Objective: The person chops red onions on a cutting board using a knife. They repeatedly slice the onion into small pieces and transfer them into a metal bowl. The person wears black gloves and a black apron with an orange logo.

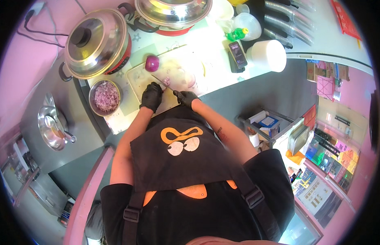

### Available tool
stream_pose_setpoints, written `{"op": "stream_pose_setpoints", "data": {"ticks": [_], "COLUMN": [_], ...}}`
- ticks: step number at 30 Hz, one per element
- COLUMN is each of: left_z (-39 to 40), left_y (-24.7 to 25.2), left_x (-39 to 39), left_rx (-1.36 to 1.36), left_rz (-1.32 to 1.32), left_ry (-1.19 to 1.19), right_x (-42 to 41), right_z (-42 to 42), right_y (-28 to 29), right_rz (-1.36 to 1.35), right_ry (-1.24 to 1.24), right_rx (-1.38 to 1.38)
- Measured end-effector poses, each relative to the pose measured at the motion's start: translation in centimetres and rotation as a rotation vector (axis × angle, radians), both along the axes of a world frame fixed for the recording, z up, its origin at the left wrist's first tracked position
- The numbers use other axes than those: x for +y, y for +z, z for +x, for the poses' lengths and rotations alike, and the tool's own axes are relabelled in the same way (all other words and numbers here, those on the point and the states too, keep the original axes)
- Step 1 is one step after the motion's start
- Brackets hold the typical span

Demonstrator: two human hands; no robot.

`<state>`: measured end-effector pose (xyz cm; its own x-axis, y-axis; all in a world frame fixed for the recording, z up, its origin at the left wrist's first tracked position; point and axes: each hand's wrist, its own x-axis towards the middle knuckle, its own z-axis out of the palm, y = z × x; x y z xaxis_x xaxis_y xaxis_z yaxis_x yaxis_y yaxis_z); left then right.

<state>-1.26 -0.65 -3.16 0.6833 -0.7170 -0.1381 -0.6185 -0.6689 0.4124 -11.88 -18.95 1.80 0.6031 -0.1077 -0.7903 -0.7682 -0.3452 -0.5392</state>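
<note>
My left hand, in a black glove, rests with bent fingers on the cutting board, beside the knife blade; a small reddish bit shows at its fingertips, and whether it grips more is hidden. In my right hand, also black-gloved, is the handle of a knife, its blade pointing up and left across the board. A peeled red onion sits near the board's far left edge. Chopped onion lies just beyond the blade. Left of the board stands a metal bowl full of diced red onion.
Two lidded electric pots stand at the back and left. A dark phone-like box, a white tub and a green bottle are at the right. Spoons lie in a steel dish at far left.
</note>
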Motion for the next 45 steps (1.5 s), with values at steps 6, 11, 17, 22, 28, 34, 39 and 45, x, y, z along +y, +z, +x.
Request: {"op": "stream_pose_setpoints", "data": {"ticks": [6, 11, 17, 22, 28, 34, 39, 45], "left_z": [-1.0, -0.6, -0.1, -0.1, 0.4, 0.7, 0.8, 0.4], "left_y": [0.1, 2.3, 0.4, -2.4, -1.2, -1.4, -2.5, -2.1], "left_x": [0.2, 0.6, 0.7, 1.2, 1.2, 1.4, 1.8, 1.8], "left_rx": [0.021, -0.102, 0.027, 0.012, 0.060, 0.094, 0.009, -0.070], "left_rz": [-0.156, -0.223, -0.173, -0.076, -0.099, -0.146, -0.141, -0.063], "left_ry": [0.077, 0.029, 0.026, -0.121, -0.157, -0.180, -0.236, -0.274], "right_x": [-0.3, 0.3, 1.8, 1.8, 1.8, 2.3, 2.6, 3.3], "right_z": [0.7, 1.1, 1.1, 0.9, -0.6, -0.4, -0.2, -1.4], "right_y": [2.1, 4.4, 3.2, 2.1, -1.8, -0.6, -0.7, -3.3], "right_rz": [-0.071, -0.055, -0.208, -0.228, -0.284, -0.239, -0.244, -0.305], "right_ry": [0.100, 0.083, 0.214, 0.225, 0.193, 0.141, 0.107, 0.119], "right_rx": [-0.074, -0.007, -0.009, -0.043, -0.143, -0.108, -0.146, -0.388]}}
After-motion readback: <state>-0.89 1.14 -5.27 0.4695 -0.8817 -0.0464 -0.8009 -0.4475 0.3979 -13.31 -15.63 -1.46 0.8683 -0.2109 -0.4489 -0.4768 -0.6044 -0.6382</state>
